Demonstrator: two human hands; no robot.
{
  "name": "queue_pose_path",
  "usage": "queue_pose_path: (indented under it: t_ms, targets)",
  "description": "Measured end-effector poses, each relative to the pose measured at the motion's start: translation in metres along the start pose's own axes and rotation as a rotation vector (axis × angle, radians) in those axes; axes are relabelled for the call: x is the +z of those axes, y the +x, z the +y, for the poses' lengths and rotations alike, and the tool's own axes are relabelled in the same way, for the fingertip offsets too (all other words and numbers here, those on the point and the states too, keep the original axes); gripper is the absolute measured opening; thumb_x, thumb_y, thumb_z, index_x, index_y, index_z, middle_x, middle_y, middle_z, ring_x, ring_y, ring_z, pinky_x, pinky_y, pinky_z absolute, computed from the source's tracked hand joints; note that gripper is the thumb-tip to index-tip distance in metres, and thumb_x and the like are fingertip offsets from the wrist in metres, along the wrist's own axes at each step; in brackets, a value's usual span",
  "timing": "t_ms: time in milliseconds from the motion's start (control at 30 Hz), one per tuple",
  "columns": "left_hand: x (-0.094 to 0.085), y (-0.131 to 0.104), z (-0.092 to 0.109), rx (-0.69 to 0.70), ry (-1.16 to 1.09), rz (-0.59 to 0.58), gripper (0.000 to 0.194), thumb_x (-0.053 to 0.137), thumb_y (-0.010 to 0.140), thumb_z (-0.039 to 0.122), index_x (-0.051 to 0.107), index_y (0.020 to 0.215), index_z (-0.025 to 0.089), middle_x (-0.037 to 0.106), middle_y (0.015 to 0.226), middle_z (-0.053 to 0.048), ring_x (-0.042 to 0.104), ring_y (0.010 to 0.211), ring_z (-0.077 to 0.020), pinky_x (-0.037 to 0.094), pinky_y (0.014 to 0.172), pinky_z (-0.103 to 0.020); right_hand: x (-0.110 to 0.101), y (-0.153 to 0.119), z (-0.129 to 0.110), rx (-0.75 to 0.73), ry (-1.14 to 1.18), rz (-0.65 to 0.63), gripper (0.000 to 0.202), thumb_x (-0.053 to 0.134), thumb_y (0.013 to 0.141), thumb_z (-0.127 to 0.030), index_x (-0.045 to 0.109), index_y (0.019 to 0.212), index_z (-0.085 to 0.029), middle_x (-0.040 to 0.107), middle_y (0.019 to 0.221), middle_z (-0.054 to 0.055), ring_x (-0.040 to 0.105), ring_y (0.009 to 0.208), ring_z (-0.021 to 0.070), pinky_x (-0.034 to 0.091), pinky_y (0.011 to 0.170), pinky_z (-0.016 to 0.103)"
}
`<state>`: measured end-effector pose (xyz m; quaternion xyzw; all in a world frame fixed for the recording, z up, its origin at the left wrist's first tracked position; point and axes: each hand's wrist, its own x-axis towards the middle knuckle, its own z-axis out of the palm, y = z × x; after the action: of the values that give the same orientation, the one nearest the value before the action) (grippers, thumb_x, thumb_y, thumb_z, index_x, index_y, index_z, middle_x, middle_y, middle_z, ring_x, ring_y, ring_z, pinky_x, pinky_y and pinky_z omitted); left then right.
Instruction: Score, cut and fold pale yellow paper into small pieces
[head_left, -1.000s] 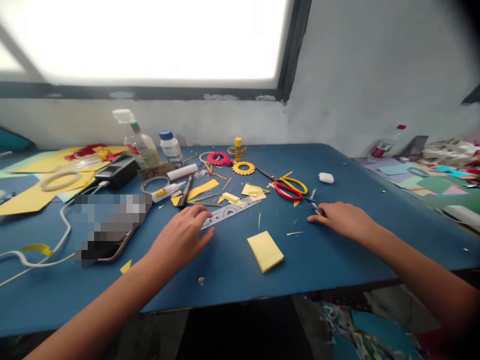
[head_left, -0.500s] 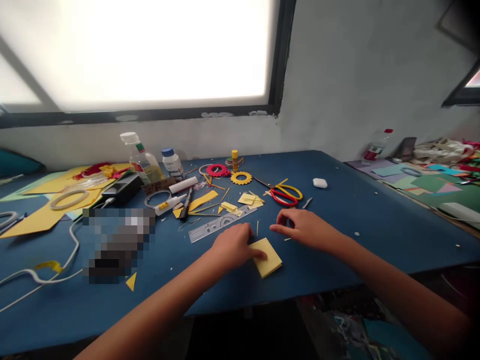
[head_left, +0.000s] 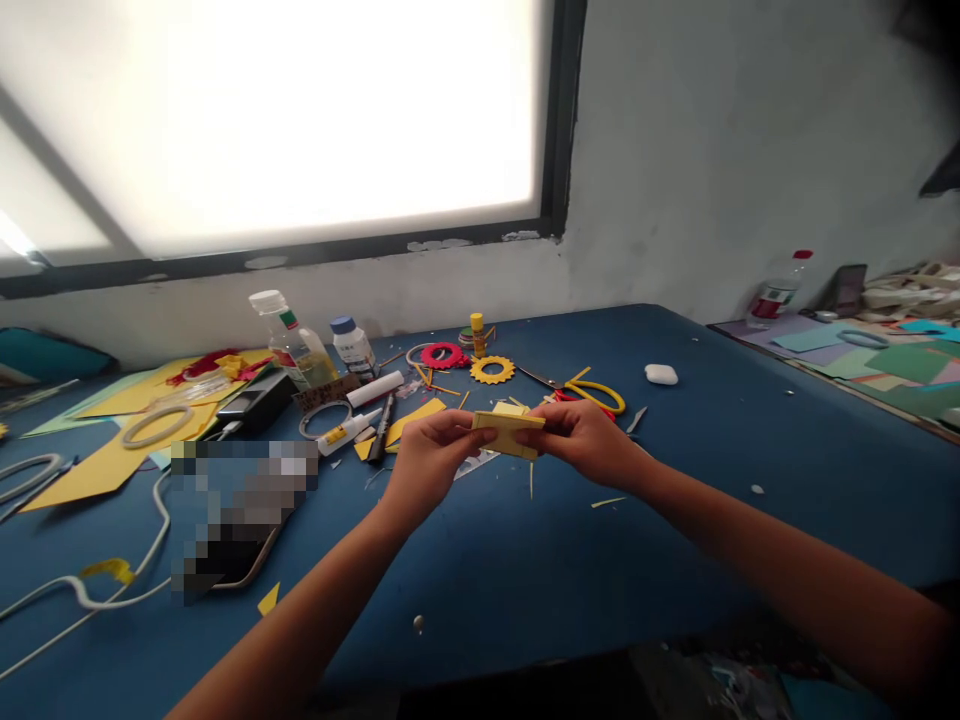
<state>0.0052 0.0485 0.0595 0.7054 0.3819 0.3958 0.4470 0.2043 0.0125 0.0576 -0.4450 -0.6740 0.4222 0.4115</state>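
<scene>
You have lifted the yellow sticky-note pad (head_left: 508, 433) off the desk (head_left: 675, 500), where it lay a moment ago. Both your left hand (head_left: 431, 450) and right hand (head_left: 589, 440) now pinch it, fingers closed on its ends, above the ruler (head_left: 476, 462).

We see daylight flooding in through the window (head_left: 277, 120) at eleven o'clock, blown out to plain white glare. The blue table (head_left: 525, 560) is evenly, softly lit, its shadows faint and falling toward us at six o'clock. Corners at one and five o'clock darken and curve, and a pixelated patch (head_left: 240, 510) sits at eight o'clock.
</scene>
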Motion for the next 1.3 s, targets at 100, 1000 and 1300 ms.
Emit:
queue_pose_path:
  t_ms: [100, 1000, 1300]
  targets:
    - [-0.004, -0.007, -0.001, 0.053, -0.072, 0.029, 0.013, 0.069, 0.072, 0.028, 0.067, 0.074, 0.015, 0.067, 0.073, -0.002, 0.06, 0.063, -0.0135, 0.053, 0.061, -0.027, 0.009, -0.004, -0.002, -0.081, -0.053, 0.09, 0.023, 0.065, 0.079, -0.038, 0.073, 0.088, -0.018, 0.069, 0.078, 0.003, 0.061, 0.07, 0.0147, 0.048, 0.062, 0.027]
    - [0.008, -0.021, -0.011, -0.259, -0.503, -0.353, 0.015, 0.067, 0.081, 0.024, 0.072, 0.095, 0.019, 0.07, 0.077, -0.001, 0.061, 0.068, -0.0089, 0.048, 0.064, -0.017, 0.008, -0.014, 0.012, 0.175, 0.233, -0.074, 0.035, 0.059, 0.082, -0.049, 0.068, 0.077, -0.016, 0.064, 0.066, 0.002, 0.056, 0.056, 0.0109, 0.046, 0.052, 0.022]
    - [0.007, -0.018, -0.015, -0.287, -0.502, -0.225, 0.02, 0.067, 0.08, 0.026, 0.071, 0.097, 0.016, 0.07, 0.083, -0.005, 0.059, 0.068, -0.0102, 0.048, 0.061, -0.019, 0.01, -0.013, 0.02, 0.165, 0.276, -0.096, 0.026, 0.059, 0.085, -0.038, 0.066, 0.075, -0.016, 0.066, 0.066, 0.001, 0.06, 0.059, 0.0094, 0.048, 0.059, 0.021]
